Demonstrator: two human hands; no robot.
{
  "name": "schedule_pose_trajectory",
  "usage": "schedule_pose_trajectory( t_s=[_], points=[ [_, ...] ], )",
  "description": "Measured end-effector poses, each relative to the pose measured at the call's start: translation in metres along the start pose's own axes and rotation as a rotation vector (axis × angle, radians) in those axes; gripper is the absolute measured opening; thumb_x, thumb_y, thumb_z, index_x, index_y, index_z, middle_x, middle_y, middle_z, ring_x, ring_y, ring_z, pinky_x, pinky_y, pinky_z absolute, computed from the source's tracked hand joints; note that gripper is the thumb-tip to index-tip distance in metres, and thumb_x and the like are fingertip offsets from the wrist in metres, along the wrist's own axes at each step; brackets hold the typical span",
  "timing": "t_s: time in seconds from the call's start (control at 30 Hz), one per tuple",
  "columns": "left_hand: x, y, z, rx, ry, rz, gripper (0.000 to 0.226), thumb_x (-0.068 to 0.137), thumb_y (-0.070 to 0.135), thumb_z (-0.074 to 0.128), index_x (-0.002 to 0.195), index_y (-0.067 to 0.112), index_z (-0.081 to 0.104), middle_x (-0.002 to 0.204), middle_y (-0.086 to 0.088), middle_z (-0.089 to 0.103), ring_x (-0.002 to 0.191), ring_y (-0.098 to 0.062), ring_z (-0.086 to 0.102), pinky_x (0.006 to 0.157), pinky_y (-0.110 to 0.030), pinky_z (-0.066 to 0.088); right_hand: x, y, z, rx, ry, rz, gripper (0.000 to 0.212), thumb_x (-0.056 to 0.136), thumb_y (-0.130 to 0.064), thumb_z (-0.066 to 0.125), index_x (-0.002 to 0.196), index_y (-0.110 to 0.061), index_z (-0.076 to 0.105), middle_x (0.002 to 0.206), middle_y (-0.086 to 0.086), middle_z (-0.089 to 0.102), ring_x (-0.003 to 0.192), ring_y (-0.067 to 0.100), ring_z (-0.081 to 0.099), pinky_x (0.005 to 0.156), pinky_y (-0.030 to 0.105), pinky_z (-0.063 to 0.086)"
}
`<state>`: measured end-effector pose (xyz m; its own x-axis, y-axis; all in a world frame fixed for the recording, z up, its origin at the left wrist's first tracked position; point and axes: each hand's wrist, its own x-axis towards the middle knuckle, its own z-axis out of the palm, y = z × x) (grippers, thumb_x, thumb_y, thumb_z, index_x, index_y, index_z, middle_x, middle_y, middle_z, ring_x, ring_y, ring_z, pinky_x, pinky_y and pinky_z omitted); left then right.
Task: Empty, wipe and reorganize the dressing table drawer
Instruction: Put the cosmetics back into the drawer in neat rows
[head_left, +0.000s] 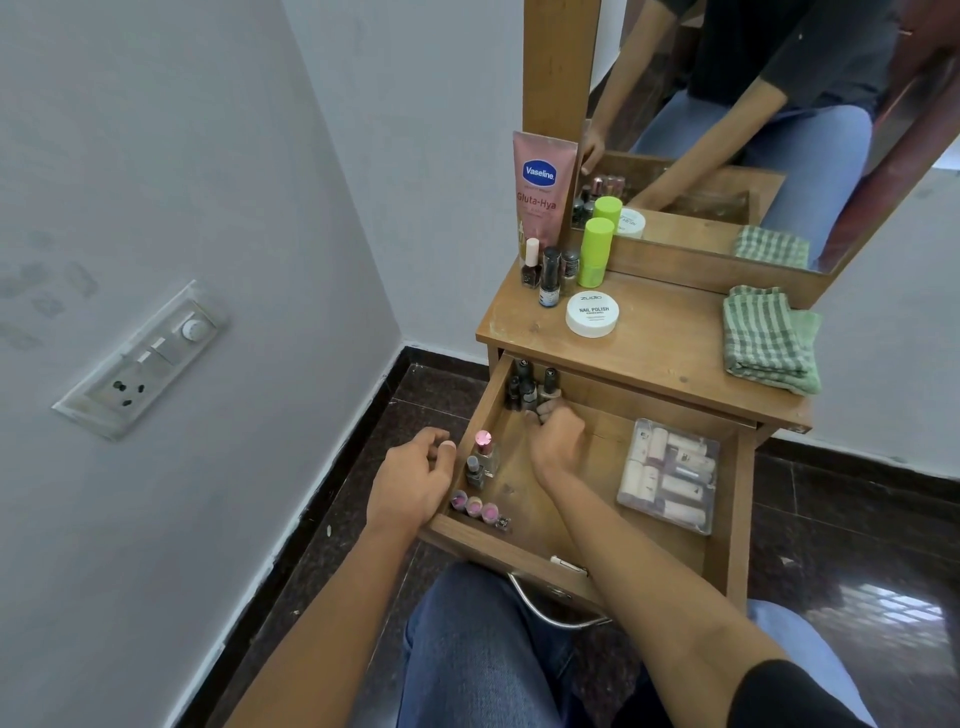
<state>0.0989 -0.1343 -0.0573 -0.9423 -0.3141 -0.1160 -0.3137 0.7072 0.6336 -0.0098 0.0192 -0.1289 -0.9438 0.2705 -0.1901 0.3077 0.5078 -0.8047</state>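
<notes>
In the middle of the frame, the open wooden drawer (735, 509) of the dressing table still holds most of its contents. The right hand (558, 441) reaches to its upper left corner, fingers curled against a cluster of small dark-capped glass nail polish bottles (524, 384). I cannot tell whether they have closed round one. The left hand (410, 480) lies against the outside of the drawer's left wall, loosely curled and holding nothing that shows. The two hands are apart.

Just inside that wall stands a clear glass bottle with a pink cap (484, 449), and a row of three small pink-topped bottles (475, 505) sits in the lower left corner. A clear plastic box of pale tubes (670, 475) lies at the drawer's right side.

Emptying looks partly done. Above the drawer, the wooden table top (665, 358) already carries a pink squeeze tube (541, 187), a few nail polish bottles (549, 275), a lime green plastic cylinder (595, 252) and a white round jar (592, 313). A folded green checked cloth (769, 338) waits at its right end.

The dark bottles are likely light, hard, smooth and breakable, and top-heavy enough to tip against their neighbours. Each is best pinched by its ribbed cap or gripped round the glass body and lifted straight up. The plastic box should be stiff enough to take by its two long edges and carry level.
</notes>
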Motion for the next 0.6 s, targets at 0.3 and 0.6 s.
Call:
schedule_pose_trajectory(
  t_s=[0.3, 0.6],
  points=[
    [0.000, -0.001, 0.000, 0.007, 0.003, 0.000, 0.031, 0.100, 0.037, 0.045, 0.125, 0.024, 0.059, 0.089, 0.009, 0.066, 0.081, -0.006, 0.062, 0.080, -0.034, 0.054, -0.009, -0.001, -0.019, 0.052, -0.022, -0.128, 0.007, 0.085, -0.018, 0.067, 0.082, -0.018, 0.061, 0.083, -0.001, 0.067, 0.081, 0.016, 0.063, 0.074, 0.031, 0.052],
    [0.000, -0.002, 0.000, -0.016, 0.001, 0.003, 0.030, 0.099, 0.037, 0.045, 0.122, 0.024, 0.061, 0.086, 0.007, 0.067, 0.079, -0.008, 0.062, 0.077, -0.035, 0.054, 0.011, -0.085, -0.083, -0.028, 0.190, -0.826, 0.017, 0.091, -0.022, 0.060, 0.105, -0.013, 0.064, 0.093, -0.001, 0.065, 0.076, 0.008, 0.058, 0.064, 0.028, 0.052]
  ],
)
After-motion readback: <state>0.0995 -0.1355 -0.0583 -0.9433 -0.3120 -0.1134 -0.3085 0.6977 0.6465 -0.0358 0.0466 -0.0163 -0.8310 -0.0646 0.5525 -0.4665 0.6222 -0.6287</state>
